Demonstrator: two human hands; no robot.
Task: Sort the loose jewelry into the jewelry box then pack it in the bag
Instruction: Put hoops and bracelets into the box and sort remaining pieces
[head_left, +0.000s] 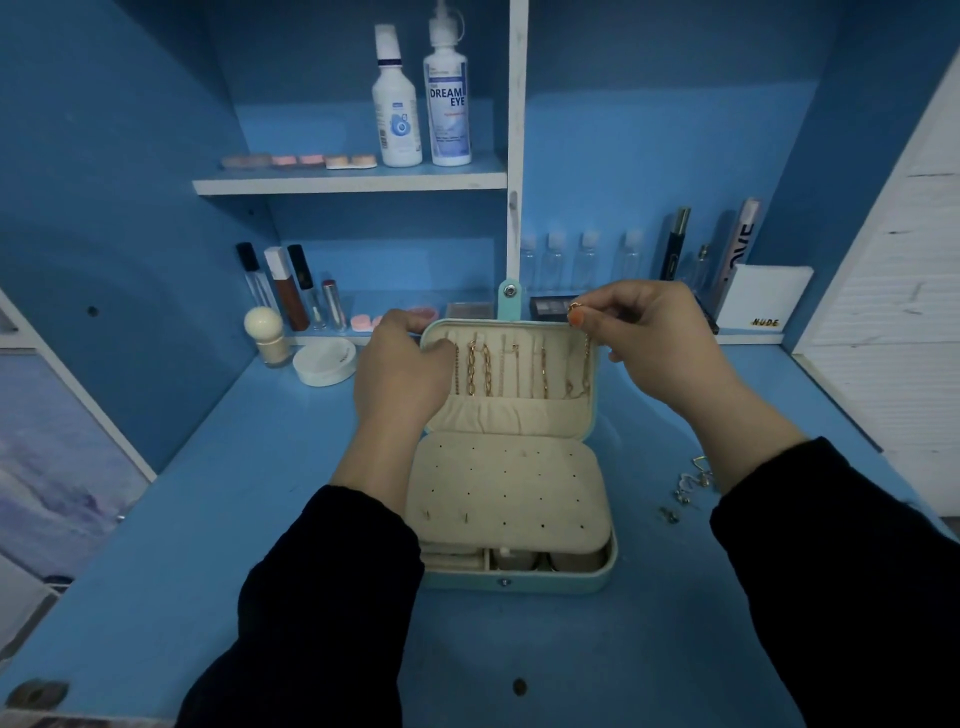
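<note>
Left hand (402, 364) gripped the lid of the teal cream-lined jewelry box (519, 579); right hand (649, 338) pinched a thin gold chain (587, 358), best hooked clear of neighbours.

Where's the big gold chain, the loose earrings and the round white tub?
big gold chain (471, 370): head view, its middle links.
loose earrings (684, 491): head view, the pile's middle.
round white tub (324, 361): head view, its top.
</note>
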